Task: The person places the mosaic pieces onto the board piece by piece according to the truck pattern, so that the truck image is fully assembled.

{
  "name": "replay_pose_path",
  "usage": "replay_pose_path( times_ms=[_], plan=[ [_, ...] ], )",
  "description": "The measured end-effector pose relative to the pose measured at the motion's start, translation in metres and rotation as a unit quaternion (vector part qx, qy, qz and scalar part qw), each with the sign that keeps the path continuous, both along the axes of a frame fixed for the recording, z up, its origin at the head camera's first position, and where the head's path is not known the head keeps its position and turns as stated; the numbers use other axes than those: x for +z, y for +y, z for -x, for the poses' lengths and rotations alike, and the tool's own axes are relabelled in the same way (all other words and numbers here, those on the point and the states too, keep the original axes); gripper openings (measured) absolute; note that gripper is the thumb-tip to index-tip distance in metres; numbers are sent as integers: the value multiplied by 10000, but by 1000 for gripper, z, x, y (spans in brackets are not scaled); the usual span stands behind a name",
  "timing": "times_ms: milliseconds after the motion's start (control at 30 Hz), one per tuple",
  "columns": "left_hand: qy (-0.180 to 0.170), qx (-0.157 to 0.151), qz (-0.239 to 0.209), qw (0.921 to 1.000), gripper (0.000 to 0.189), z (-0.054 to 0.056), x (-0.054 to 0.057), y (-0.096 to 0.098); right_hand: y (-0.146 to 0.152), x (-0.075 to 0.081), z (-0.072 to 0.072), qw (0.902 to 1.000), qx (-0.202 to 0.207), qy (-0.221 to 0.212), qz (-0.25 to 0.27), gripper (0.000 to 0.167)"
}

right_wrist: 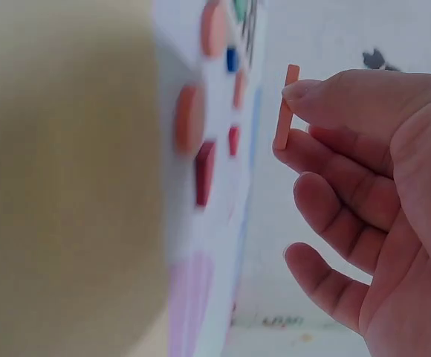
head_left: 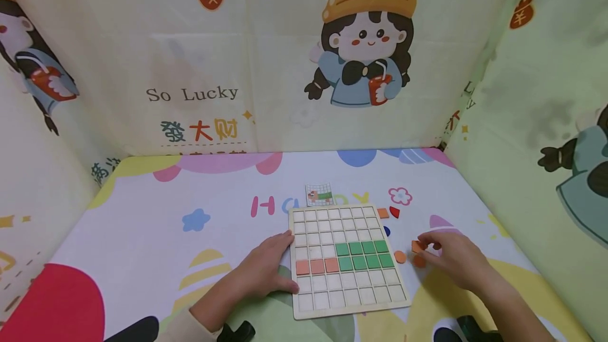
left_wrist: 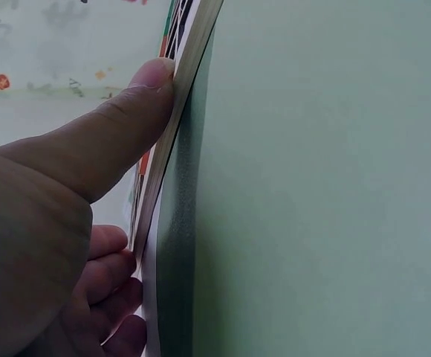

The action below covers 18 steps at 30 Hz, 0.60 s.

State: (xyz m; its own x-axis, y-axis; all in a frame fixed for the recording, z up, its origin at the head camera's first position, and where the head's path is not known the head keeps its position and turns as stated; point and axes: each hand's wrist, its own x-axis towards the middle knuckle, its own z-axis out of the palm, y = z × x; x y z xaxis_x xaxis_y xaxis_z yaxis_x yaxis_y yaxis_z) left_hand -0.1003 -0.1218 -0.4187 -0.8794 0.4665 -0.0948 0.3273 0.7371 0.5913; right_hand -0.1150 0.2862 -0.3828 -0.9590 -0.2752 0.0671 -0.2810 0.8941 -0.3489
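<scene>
A wooden grid board [head_left: 349, 292] lies on the table, with a block of green square tiles [head_left: 368, 248] and a row of three salmon tiles [head_left: 317, 266] in its cells. My left hand [head_left: 266, 268] rests along the board's left edge, thumb toward the near end, and the left wrist view shows the thumb [left_wrist: 137, 111] pressed to that edge. To the right of the board, my right hand [head_left: 458, 257] pinches an orange square tile [right_wrist: 287, 108] between thumb and index finger, held above the table. Its other fingers are loosely bent.
Orange round pieces [head_left: 400, 257] lie right of the board. An orange square piece [head_left: 382, 213], a red piece [head_left: 395, 212] and a partly hidden blue piece [head_left: 387, 231] lie by its far right side. A small pattern card [head_left: 319, 194] sits behind it. Printed cloth walls [head_left: 280, 67] enclose the table.
</scene>
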Motion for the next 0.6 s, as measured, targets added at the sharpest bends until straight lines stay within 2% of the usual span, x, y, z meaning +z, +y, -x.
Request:
replay_pose_path(
  times_ms=[167,300,467,600],
  plan=[
    [13,27,23,10000,102,1,-1,0,-25,9,5,9996,180,-193,-58,23],
    [-1,36,1,10000,102,2,-2,0,-45,12,8,9991,333,-250,-94,20],
    [-61,43,-26,10000,102,1,-3,0,-64,10,10,9978,634,-173,-58,19],
    [-50,37,-5,10000,102,1,-3,0,-78,6,13,9950,993,50,-27,17]
  ],
)
